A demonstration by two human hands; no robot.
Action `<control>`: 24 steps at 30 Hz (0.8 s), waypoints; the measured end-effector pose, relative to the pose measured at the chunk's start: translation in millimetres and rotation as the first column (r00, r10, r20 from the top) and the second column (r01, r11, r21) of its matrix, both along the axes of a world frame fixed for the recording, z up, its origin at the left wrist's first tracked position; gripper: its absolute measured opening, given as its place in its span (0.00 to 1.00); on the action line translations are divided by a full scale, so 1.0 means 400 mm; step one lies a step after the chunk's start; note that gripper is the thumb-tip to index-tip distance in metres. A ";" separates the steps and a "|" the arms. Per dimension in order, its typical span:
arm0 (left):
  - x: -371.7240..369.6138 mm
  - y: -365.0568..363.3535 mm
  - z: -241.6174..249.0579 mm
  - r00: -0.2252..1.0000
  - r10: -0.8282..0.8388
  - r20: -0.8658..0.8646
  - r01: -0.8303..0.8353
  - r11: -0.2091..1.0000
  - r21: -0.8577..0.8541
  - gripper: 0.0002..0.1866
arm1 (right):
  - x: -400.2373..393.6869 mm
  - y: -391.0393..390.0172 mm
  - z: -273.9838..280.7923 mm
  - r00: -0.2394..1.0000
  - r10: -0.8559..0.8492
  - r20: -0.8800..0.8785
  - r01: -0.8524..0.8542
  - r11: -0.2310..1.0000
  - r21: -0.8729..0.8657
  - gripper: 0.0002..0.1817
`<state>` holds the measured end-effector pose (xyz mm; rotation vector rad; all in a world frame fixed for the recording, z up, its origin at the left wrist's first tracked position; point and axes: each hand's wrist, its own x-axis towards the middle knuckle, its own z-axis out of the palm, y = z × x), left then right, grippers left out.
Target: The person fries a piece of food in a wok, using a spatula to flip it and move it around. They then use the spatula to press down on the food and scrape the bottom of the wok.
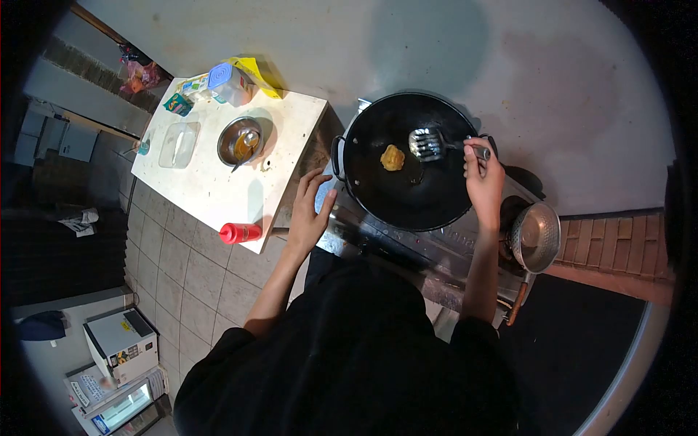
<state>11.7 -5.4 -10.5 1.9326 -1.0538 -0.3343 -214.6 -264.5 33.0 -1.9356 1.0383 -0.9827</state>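
Note:
A slotted turner (428, 144) is held over a large black wok (396, 207), its handle gripped in the closed fingers of my right hand (485, 180). Left of its blade, a small golden-brown lump of food (392, 158) lies on the wok's dark inner surface, with a dark wet patch just below it. My left hand (311, 211) is open and empty, fingers spread, just below the wok's left loop handle (337, 158). Beneath the wok is a shiny metal stove (451, 251).
To the right stands a hammered metal saucepan (537, 236) with its wooden handle towards me. The white table (211, 192) at left carries a metal bowl (241, 141) with a spoon, a clear tray (179, 144), a blue-lidded tub (229, 83) and a red bottle (241, 232) near its edge.

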 end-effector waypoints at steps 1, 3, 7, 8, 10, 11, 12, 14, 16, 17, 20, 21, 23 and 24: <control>0.000 0.000 -0.001 1.000 -0.001 0.004 0.001 1.000 -0.005 0.19 | 0.009 -0.001 -0.001 0.998 0.036 0.045 -0.039 0.996 0.084 0.06; 0.003 0.003 -0.002 1.000 0.003 0.009 -0.003 1.000 -0.009 0.19 | 0.017 -0.002 -0.009 0.993 0.071 0.094 -0.087 0.982 0.167 0.06; 0.010 0.010 -0.013 1.000 0.020 0.006 -0.019 1.000 -0.012 0.18 | 0.013 -0.001 -0.012 0.989 0.144 0.041 -0.148 0.984 0.102 0.06; 0.010 0.013 -0.016 1.000 0.028 0.002 -0.028 1.000 -0.010 0.18 | 0.008 0.004 -0.007 0.991 0.136 0.014 -0.137 0.988 0.075 0.06; 0.009 0.014 -0.019 1.000 0.028 -0.001 -0.028 1.000 -0.009 0.18 | -0.010 0.008 0.008 0.994 0.105 -0.041 -0.101 0.991 0.083 0.06; 0.008 0.015 -0.019 1.000 0.027 -0.002 -0.027 1.000 -0.011 0.18 | -0.019 0.010 0.013 0.993 0.073 -0.095 -0.065 0.994 0.088 0.06; 0.007 0.014 -0.020 1.000 0.026 -0.002 -0.026 1.000 -0.010 0.18 | -0.025 0.012 0.016 0.993 0.072 -0.095 -0.063 0.994 0.089 0.06; 0.004 0.012 -0.020 1.000 0.014 0.009 -0.014 1.000 -0.017 0.18 | -0.037 0.015 0.019 0.994 -0.011 -0.112 0.015 0.999 0.031 0.08; 0.000 0.007 -0.016 1.000 0.012 0.005 -0.012 1.000 -0.011 0.18 | -0.045 0.017 0.025 0.990 -0.029 -0.139 0.029 1.000 -0.002 0.09; -0.001 0.005 -0.014 1.000 0.011 0.000 -0.011 1.000 -0.005 0.18 | -0.048 0.020 0.032 0.985 -0.046 -0.166 0.041 0.999 -0.036 0.10; -0.002 0.002 -0.009 1.000 0.007 0.001 -0.007 1.000 -0.005 0.18 | -0.042 0.039 0.065 0.976 -0.069 -0.207 0.060 0.997 -0.050 0.09; -0.002 0.002 -0.010 1.000 0.005 0.003 -0.005 1.000 -0.005 0.18 | -0.041 0.039 0.064 0.976 -0.071 -0.206 0.062 0.997 -0.050 0.09; -0.001 0.003 -0.011 1.000 0.009 0.001 -0.009 1.000 -0.003 0.18 | -0.035 0.036 0.058 0.984 -0.054 -0.169 0.037 0.994 -0.102 0.09; 0.000 0.004 -0.011 1.000 0.009 0.002 -0.009 1.000 -0.004 0.18 | -0.031 0.037 0.055 0.984 -0.054 -0.167 0.037 0.994 -0.103 0.09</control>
